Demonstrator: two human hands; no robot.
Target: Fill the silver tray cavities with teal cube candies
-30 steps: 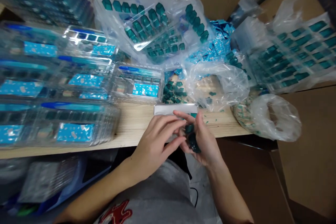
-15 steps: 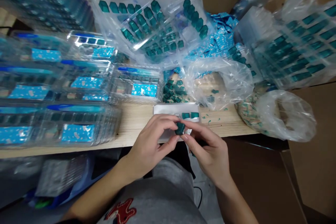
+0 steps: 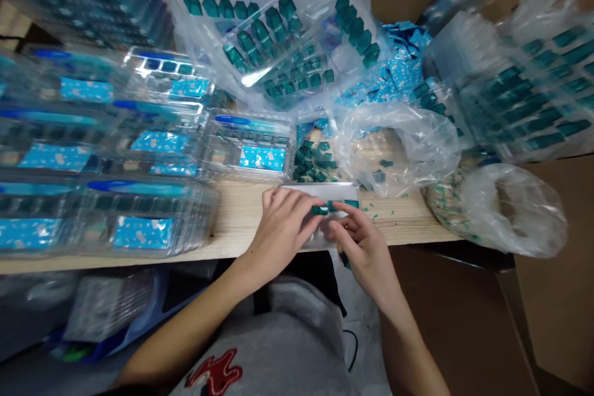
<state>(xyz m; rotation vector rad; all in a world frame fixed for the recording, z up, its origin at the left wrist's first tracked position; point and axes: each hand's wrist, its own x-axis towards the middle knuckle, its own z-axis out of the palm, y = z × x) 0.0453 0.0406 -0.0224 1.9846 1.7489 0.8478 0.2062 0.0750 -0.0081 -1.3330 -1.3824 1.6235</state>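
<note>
Working on a pale plastic strip [image 3: 320,193] lying on the wooden board [image 3: 241,216], with three small teal plastic pieces [image 3: 336,205] sitting in a row along it. My left hand [image 3: 283,229] is curled over the strip, fingertips right by the nearest piece. My right hand [image 3: 361,249] is half closed, fingers at the middle of the row, though from up here I can't tell if they're actually pinching anything. Another teal bit [image 3: 344,260] shows under that hand, can't tell if I've got hold of it. Tip: use fingertips only, press lightly, and keep each piece square to its neighbour. The strip stays steadier pinned by the other hand, clear of the pile of loose pieces [image 3: 313,161].
</note>
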